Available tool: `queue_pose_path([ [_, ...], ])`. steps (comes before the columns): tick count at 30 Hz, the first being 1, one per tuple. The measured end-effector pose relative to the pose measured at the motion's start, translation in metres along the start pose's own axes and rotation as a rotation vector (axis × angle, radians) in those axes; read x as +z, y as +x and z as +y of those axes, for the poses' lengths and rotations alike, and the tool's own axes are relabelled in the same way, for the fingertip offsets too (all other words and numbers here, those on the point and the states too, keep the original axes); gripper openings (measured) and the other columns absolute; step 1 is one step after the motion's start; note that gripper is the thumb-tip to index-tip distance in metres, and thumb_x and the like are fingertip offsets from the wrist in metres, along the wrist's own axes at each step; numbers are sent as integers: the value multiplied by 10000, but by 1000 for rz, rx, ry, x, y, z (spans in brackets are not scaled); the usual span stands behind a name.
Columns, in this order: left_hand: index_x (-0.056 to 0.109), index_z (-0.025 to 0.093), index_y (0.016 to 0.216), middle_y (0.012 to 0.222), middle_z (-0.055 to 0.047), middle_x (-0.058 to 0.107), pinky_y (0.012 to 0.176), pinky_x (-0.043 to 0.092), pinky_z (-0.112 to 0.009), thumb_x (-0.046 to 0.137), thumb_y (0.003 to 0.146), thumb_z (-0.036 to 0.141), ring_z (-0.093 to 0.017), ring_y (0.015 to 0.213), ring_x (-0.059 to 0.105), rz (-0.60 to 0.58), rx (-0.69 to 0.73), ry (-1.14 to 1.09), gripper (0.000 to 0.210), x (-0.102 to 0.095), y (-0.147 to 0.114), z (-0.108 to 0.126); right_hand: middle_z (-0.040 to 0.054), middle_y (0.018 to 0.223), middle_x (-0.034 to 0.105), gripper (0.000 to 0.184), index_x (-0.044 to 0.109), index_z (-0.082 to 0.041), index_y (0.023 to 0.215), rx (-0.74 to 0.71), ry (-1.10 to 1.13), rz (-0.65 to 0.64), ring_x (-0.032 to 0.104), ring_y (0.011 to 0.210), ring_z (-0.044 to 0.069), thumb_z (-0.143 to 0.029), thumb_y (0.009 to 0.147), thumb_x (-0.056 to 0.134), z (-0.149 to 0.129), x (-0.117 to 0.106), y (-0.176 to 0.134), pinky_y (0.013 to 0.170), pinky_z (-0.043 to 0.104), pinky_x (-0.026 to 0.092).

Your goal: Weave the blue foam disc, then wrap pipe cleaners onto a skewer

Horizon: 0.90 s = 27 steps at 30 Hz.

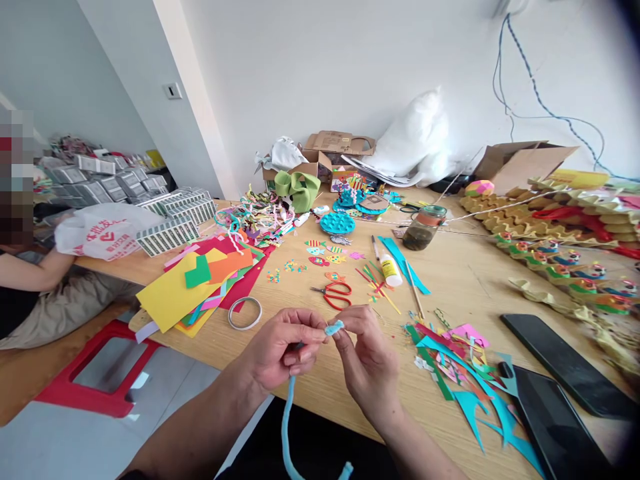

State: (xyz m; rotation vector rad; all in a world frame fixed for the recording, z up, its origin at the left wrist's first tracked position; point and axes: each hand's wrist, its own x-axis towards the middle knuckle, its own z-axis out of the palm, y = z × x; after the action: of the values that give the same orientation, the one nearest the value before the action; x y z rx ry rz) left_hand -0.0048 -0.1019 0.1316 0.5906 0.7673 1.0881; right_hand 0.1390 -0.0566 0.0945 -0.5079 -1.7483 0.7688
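A light blue soft cord (pixel 287 427) runs through my left hand (pixel 287 347) and hangs in a loop below the table edge. One end of it sticks out between the fingertips of both hands. My left hand is closed round the cord. My right hand (pixel 367 357) pinches the same end between thumb and forefinger. Just beyond the hands lie red-handled scissors (pixel 339 291), with their blades pointing left. A roll of white tape (pixel 245 313) rests left of my left hand. Small paper fish (pixel 319 261) are spread out farther back.
Coloured paper sheets (pixel 175 300) lie at the left, paper scraps (pixel 470 360) and two phones (pixel 565 360) at the right. A glue bottle (pixel 391 270), a glass jar (pixel 424 228) and egg cartons (pixel 550 207) stand farther back. A person sits at far left by a red stool (pixel 90 400).
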Motion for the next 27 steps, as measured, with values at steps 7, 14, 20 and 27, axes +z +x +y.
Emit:
queue_pose_path([
  [7,633,139,706,437,72,390,362,131,-174,687,676,235,-12,355,255,110,109,210,114,0,-4,2,9,770,553,48,573,-215,821,152,93,-33,524,740,159,-197,815,617,8,-4,6,685,307,419],
  [14,634,138,744,557,23,519,457,318,-189,583,798,218,-57,487,414,363,599,955,109,2,-13,-4,8,741,589,158,625,-200,794,523,329,-166,531,720,141,-354,824,607,15,-23,26,671,268,414],
  [20,618,161,914,663,-2,593,572,369,-219,522,817,81,-83,585,500,323,982,1508,158,-4,-15,-18,9,693,552,341,635,-170,731,543,277,-526,495,696,136,-443,877,492,10,-34,42,655,267,375],
  [27,604,161,899,652,-4,579,575,357,-235,489,828,80,-98,598,511,303,962,1705,157,-8,-14,-21,2,693,537,297,601,-161,732,513,247,-625,494,663,130,-445,816,582,10,-31,46,613,266,395],
])
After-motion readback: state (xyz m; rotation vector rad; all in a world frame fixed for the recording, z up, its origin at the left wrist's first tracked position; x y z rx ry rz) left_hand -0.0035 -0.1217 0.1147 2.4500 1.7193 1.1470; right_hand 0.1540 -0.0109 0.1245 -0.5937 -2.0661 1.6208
